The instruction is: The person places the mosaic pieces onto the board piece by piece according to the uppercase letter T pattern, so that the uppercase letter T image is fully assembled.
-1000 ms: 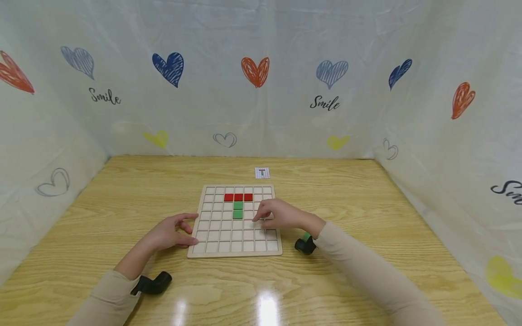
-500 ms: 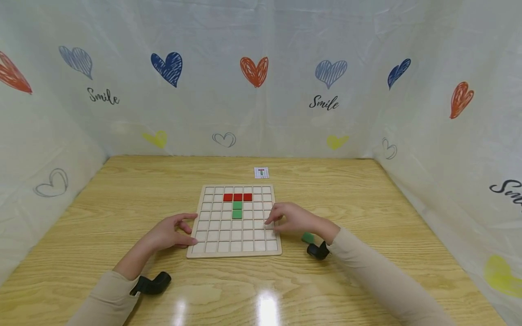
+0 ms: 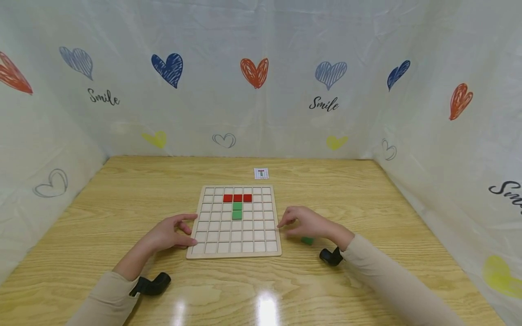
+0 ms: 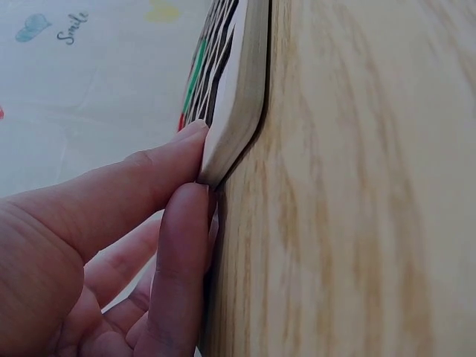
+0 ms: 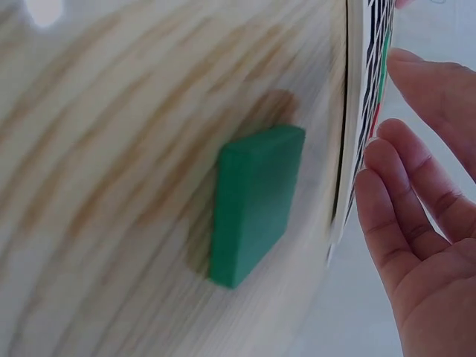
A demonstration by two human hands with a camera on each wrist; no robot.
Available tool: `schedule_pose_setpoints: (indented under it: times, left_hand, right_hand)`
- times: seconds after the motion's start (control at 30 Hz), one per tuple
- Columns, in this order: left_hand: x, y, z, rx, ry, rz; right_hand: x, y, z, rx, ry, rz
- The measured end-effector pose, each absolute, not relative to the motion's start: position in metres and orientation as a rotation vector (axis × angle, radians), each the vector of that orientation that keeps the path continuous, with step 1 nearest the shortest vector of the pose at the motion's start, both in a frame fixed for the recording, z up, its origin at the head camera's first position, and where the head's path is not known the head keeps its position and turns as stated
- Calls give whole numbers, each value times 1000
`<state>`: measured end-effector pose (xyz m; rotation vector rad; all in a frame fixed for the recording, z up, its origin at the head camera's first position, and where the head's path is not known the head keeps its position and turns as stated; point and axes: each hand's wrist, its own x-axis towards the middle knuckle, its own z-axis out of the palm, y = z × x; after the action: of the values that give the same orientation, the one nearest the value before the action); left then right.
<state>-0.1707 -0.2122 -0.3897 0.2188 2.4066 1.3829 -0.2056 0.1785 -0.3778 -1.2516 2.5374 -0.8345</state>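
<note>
A pale wooden grid board (image 3: 210, 247) lies flat on the table, with three red square tiles (image 3: 238, 198) in a row and two green square tiles (image 3: 237, 210) below the middle one. My left hand (image 3: 165, 232) rests along the board's left edge; in the left wrist view its thumb (image 4: 171, 160) touches the rim near a corner. Just off the board's right edge is my right hand (image 3: 303, 222), fingers loosely bent and holding nothing. A loose green block (image 5: 256, 204) lies on the table below it, partly hidden by that hand in the head view.
A small printed card (image 3: 261, 173) with a red and green T pattern lies behind the board. Black wrist mounts (image 3: 152, 285) stick out beside both forearms. A white curtain (image 3: 261, 113) with hearts encloses the wooden table (image 3: 220, 290).
My right hand has drawn back to the right, from over the board to beyond its right edge, close to the loose green block. The left hand and the tiles have stayed put.
</note>
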Motion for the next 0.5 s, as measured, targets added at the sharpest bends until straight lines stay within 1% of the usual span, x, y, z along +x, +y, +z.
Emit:
schedule_pose_setpoints:
  times: [0.5]
  left_hand:
    - [-170, -212, -389, 222, 2436, 1359]
  right_hand:
    - [-198, 206, -385, -1208, 2572, -789]
